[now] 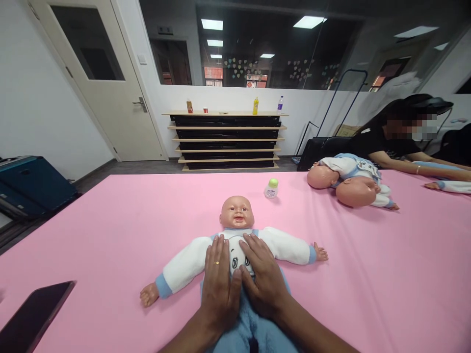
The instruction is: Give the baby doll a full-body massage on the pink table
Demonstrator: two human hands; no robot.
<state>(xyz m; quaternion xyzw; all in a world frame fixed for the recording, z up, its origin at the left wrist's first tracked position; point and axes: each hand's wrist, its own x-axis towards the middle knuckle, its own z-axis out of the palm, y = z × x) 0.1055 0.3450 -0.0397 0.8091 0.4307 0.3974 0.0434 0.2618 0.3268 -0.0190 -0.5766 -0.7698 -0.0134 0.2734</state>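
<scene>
Two hands, the left hand [219, 279] and right hand [263, 279], lie flat with fingers spread, gripping nothing, side by side on the chest of a baby doll [237, 230] lying face-up on the pink worktop [110, 220].

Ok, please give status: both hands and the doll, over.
Left hand and right hand flat on doll chest, holding nothing. Doll on its back on pink table. Small bottle behind the head, apart.
</scene>
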